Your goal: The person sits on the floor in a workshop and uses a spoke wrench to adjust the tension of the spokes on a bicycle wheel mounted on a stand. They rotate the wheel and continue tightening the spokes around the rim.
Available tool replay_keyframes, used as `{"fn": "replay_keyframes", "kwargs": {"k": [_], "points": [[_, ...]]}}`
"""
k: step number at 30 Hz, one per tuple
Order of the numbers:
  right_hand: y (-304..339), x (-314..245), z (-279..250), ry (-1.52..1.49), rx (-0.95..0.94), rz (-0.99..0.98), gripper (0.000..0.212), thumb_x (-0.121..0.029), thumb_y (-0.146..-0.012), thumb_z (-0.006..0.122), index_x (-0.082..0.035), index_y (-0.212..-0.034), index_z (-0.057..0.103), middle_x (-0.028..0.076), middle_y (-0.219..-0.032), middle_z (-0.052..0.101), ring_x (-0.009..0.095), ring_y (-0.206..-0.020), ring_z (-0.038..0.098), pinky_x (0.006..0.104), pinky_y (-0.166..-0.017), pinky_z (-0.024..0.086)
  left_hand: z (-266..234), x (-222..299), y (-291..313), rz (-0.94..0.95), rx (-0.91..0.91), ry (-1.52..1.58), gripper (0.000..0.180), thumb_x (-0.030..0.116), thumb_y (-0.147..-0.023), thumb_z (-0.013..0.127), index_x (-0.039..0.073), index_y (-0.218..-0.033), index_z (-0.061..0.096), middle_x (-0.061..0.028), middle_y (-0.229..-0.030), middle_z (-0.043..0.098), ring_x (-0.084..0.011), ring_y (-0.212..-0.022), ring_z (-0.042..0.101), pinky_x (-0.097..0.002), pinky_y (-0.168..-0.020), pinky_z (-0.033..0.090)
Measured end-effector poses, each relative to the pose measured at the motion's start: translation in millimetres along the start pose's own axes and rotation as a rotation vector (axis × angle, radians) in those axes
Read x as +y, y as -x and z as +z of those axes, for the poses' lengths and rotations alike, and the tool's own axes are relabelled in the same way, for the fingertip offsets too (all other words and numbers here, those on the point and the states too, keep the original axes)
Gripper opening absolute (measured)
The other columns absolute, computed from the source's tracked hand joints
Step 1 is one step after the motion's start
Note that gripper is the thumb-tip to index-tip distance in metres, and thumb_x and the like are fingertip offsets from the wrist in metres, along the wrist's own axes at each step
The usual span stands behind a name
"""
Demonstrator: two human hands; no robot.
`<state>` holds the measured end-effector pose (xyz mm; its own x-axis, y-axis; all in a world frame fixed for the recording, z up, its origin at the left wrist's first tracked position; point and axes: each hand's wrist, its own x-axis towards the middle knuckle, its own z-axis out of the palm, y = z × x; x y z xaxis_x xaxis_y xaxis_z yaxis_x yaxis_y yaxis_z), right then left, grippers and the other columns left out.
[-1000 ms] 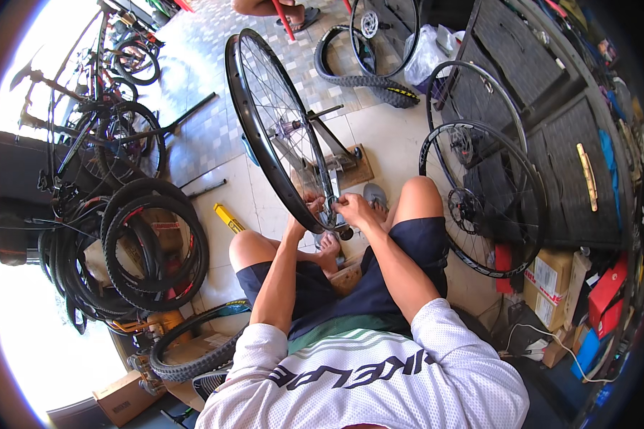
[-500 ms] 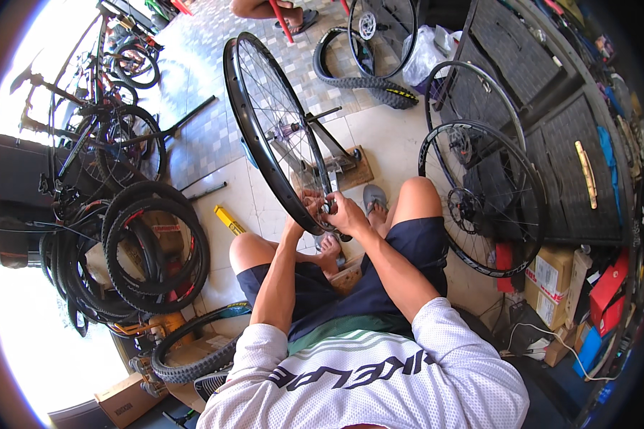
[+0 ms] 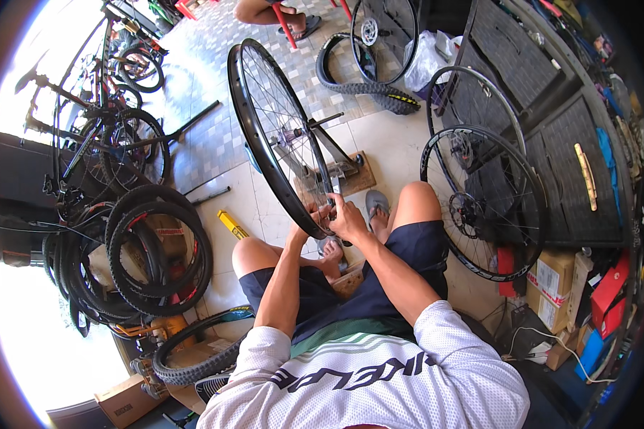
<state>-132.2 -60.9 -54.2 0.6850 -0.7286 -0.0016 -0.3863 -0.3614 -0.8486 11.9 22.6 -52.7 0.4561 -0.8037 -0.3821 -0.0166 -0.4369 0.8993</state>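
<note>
A black bicycle wheel [image 3: 275, 136] stands upright in front of me, held at its hub by a metal truing stand [image 3: 325, 146] on a wooden base [image 3: 361, 171]. Both my hands are at the near, lower part of its rim. My left hand [image 3: 313, 220] reaches in among the spokes with its fingers closed, partly hidden by the rim. On the other side of the rim, my right hand [image 3: 347, 220] is pinched beside the spokes. Whatever small thing sits between its fingers is too hidden to name.
Bicycle wheels [image 3: 483, 204] lean against a dark cabinet [image 3: 572, 171] at right. Tyres [image 3: 157, 250] are piled at left near parked bicycles [image 3: 104, 129]. A yellow box [image 3: 232, 224] lies by my left knee. Another person's foot [image 3: 300, 27] shows at the far side.
Both hands stay at the near rim, and my right hand's fingers have shifted slightly. A dark round part seen by them earlier is now mostly covered. The whole view has moved slightly.
</note>
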Motion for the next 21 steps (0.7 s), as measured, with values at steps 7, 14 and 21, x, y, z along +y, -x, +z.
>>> {"fn": "replay_keyframes", "kwargs": {"k": [7,14,21], "points": [[-6,7,-5,-0.187,-0.179,0.078,0.068,-0.024,-0.077,0.07,-0.007,-0.138,0.044,0.019,-0.087,0.068,0.04,-0.082,0.065,0.0469,-0.076,0.052,-6,-4,-2,-0.036,-0.004,-0.041,0.04,0.039,-0.084,0.078,0.006,-0.076,0.058,-0.0004,-0.068,0.061,-0.0051,-0.055,0.049,-0.0254,-0.045,0.033],[-1,-14,-4,0.036,-0.068,0.086,0.074,-0.021,-0.078,0.069,-0.008,-0.144,0.038,0.018,-0.089,0.07,0.037,-0.085,0.067,0.045,-0.077,0.052,-4,-18,-5,0.1,0.055,-0.125,0.041,0.042,-0.087,0.075,0.007,-0.076,0.059,0.0044,-0.064,0.052,-0.0052,-0.052,0.043,-0.0258,-0.045,0.031],[-4,9,-7,-0.215,-0.203,0.131,0.075,-0.028,-0.079,0.067,-0.012,-0.146,0.038,0.018,-0.095,0.07,0.038,-0.089,0.067,0.0467,-0.079,0.052,-2,2,3,0.057,0.067,-0.028,0.043,0.044,-0.087,0.074,0.008,-0.07,0.058,0.006,-0.057,0.046,-0.0045,-0.051,0.04,-0.0251,-0.044,0.028]]}}
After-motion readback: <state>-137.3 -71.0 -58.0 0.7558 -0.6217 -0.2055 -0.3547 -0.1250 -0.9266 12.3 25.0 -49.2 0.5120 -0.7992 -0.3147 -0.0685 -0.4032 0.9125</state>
